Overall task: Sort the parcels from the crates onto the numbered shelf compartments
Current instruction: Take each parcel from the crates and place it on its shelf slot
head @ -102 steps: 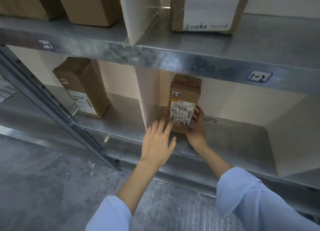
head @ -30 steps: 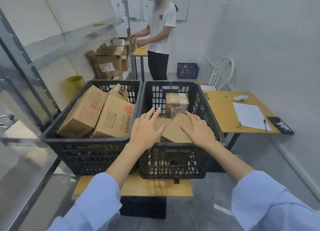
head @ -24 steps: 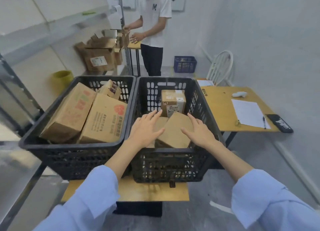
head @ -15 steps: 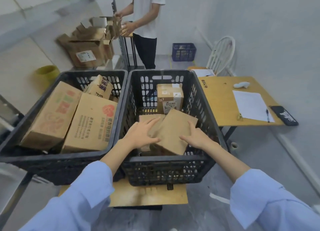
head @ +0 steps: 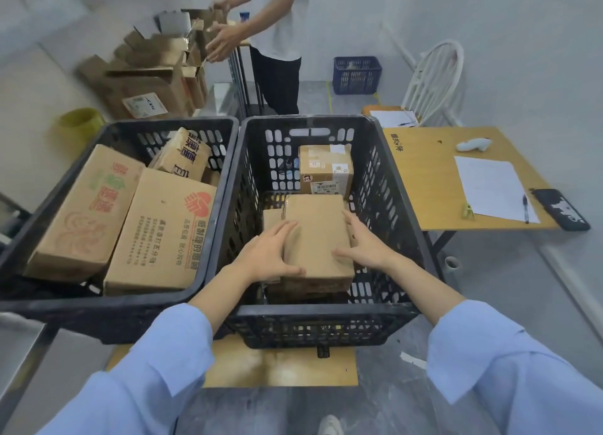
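A plain brown parcel (head: 316, 235) lies on top of other parcels at the near end of the right black crate (head: 310, 317). My left hand (head: 264, 255) grips its left side, thumb over the near top edge. My right hand (head: 365, 245) holds its right side, thumb on top. Behind it a small labelled parcel (head: 326, 167) stands against the crate's far wall. Another brown parcel (head: 270, 214) shows partly under the held one. The left black crate (head: 107, 307) holds three printed cartons (head: 163, 229).
A yellow table (head: 434, 180) to the right carries a sheet of paper (head: 489, 186) and a dark phone (head: 561, 209). A person (head: 277, 27) handles open cartons (head: 146, 76) at the back. A white chair (head: 434, 79) and a blue basket (head: 357, 74) stand beyond.
I turned from the shelf, where I had set a small labelled box, to the crates. Both hands reached down into the right crate and closed on the sides of the plain brown parcel.
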`<state>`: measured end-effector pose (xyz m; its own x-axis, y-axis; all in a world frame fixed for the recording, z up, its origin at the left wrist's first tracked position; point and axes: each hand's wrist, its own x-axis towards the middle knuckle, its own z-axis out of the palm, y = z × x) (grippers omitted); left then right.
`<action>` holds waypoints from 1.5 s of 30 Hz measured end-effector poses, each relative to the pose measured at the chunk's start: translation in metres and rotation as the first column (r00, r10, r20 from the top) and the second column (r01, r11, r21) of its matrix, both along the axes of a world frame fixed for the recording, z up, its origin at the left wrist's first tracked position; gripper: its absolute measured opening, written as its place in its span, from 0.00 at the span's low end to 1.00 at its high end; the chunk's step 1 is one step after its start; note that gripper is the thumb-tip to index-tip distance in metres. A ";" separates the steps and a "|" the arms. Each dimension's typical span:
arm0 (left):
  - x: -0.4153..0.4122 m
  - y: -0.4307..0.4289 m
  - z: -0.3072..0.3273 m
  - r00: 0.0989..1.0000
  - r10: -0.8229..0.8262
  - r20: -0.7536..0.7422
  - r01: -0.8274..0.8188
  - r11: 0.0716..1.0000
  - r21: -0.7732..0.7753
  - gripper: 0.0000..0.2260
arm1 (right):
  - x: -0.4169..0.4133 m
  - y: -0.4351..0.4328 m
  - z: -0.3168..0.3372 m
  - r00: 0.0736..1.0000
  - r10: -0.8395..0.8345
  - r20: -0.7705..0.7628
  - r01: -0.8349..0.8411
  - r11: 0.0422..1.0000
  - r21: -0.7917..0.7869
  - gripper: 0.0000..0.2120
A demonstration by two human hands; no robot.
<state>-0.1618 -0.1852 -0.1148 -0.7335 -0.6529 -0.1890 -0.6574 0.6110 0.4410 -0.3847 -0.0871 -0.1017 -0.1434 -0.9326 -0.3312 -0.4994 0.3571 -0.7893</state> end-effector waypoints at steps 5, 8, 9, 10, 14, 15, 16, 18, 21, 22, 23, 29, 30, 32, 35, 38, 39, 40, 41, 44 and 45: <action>-0.003 0.004 -0.005 0.995 0.093 -0.020 -0.090 0.987 0.134 0.54 | 0.005 -0.001 -0.012 0.998 0.028 -0.053 -0.026 0.999 0.036 0.55; -0.004 0.005 -0.008 0.994 0.104 -0.027 -0.098 0.982 0.162 0.54 | 0.005 0.000 -0.015 0.993 0.073 -0.093 -0.068 0.996 0.065 0.59; -0.004 0.005 -0.009 0.994 0.103 -0.029 -0.096 0.982 0.165 0.55 | 0.006 0.001 -0.016 0.990 0.091 -0.107 -0.084 0.994 0.073 0.60; -0.005 0.005 -0.009 0.995 0.100 -0.028 -0.093 0.981 0.168 0.55 | 0.005 0.001 -0.016 0.988 0.106 -0.115 -0.097 0.992 0.082 0.61; -0.007 0.004 -0.010 0.993 0.111 -0.034 -0.102 0.977 0.186 0.55 | 0.005 0.002 -0.014 0.985 0.132 -0.110 -0.121 0.987 0.104 0.63; -0.007 0.003 -0.009 0.993 0.114 -0.040 -0.105 0.976 0.189 0.54 | 0.005 0.002 -0.013 0.985 0.137 -0.108 -0.127 0.987 0.101 0.63; -0.007 0.003 -0.009 0.992 0.115 -0.047 -0.104 0.976 0.190 0.54 | 0.006 0.002 -0.012 0.984 0.140 -0.106 -0.130 0.987 0.094 0.63; -0.006 0.004 -0.008 0.991 0.117 -0.068 -0.102 0.977 0.188 0.54 | 0.006 0.002 -0.011 0.985 0.134 -0.106 -0.127 0.990 0.067 0.63; -0.006 0.006 -0.002 0.981 0.136 -0.141 -0.108 0.976 0.190 0.52 | 0.006 0.001 -0.007 0.986 0.108 -0.131 -0.110 0.994 -0.006 0.64; -0.006 0.006 0.001 0.973 0.146 -0.179 -0.111 0.975 0.190 0.52 | 0.005 0.000 -0.005 0.987 0.096 -0.130 -0.101 0.994 -0.036 0.63; -0.006 0.006 0.004 0.962 0.161 -0.219 -0.119 0.974 0.192 0.51 | 0.004 0.001 -0.002 0.990 0.081 -0.113 -0.090 0.993 -0.073 0.62; 0.000 0.010 0.022 0.898 0.216 -0.383 -0.170 0.974 0.150 0.50 | 0.002 0.003 0.012 0.999 -0.040 0.004 0.040 0.974 -0.223 0.59; 0.001 0.011 0.026 0.885 0.228 -0.406 -0.179 0.971 0.155 0.50 | 0.002 0.004 0.014 0.998 -0.058 0.025 0.062 0.970 -0.236 0.58; 0.002 0.015 0.033 0.854 0.261 -0.450 -0.198 0.963 0.182 0.50 | 0.004 0.006 0.020 0.993 -0.101 0.061 0.113 0.963 -0.245 0.57; 0.004 0.024 0.041 0.808 0.311 -0.501 -0.215 0.946 0.241 0.51 | 0.007 0.010 0.027 0.987 -0.142 0.070 0.156 0.949 -0.274 0.54; 0.005 0.035 0.047 0.776 0.318 -0.544 -0.221 0.946 0.237 0.51 | 0.015 0.015 0.039 0.989 -0.138 0.050 0.147 0.934 -0.327 0.49; 0.006 0.038 0.050 0.764 0.321 -0.560 -0.225 0.946 0.235 0.51 | 0.018 0.018 0.043 0.988 -0.144 0.049 0.152 0.925 -0.347 0.48; 0.007 0.041 0.053 0.749 0.322 -0.579 -0.224 0.945 0.237 0.50 | 0.021 0.021 0.048 0.986 -0.159 0.054 0.168 0.915 -0.366 0.47; 0.008 0.043 0.056 0.734 0.321 -0.599 -0.221 0.946 0.236 0.49 | 0.024 0.024 0.052 0.982 -0.179 0.063 0.190 0.904 -0.383 0.46; 0.015 0.052 0.068 0.705 0.299 -0.643 -0.213 0.954 0.210 0.46 | 0.033 0.036 0.063 0.970 -0.218 0.113 0.245 0.873 -0.421 0.44; 0.018 0.055 0.072 0.696 0.293 -0.655 -0.209 0.956 0.205 0.45 | 0.036 0.040 0.065 0.967 -0.215 0.137 0.254 0.869 -0.424 0.43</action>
